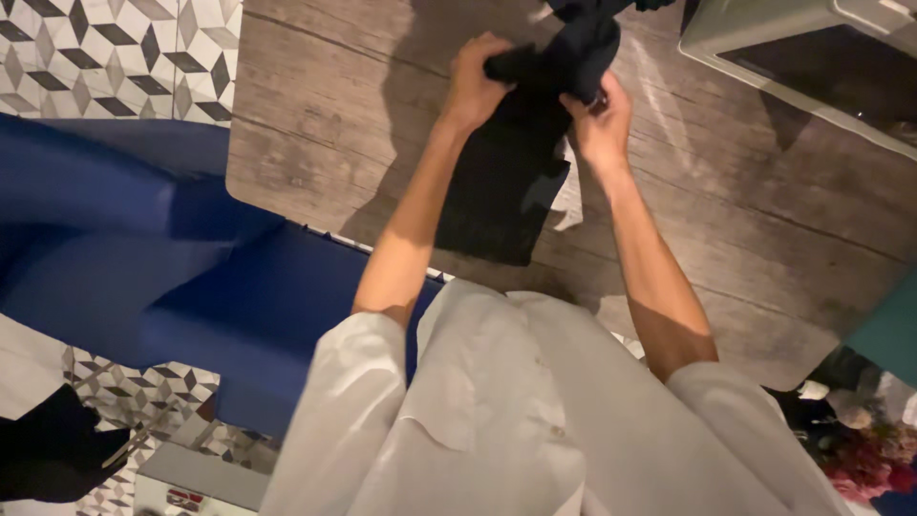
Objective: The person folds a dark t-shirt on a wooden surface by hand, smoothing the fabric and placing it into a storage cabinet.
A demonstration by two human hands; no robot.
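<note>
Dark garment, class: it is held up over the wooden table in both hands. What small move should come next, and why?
Probably lower it flat onto the wooden table. The left hand and right hand both grip the bunched top of the dark garment, and its lower part hangs creased toward the tabletop, so it likely needs spreading out before anything else.

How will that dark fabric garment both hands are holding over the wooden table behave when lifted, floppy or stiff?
Probably floppy: the dark fabric garment bunches where the left hand and right hand grip it, and its lower part hangs and folds loosely. Likely light, since it is held up at the fingers alone. It seems unlikely to slip or roll on the grey wooden table.
</note>
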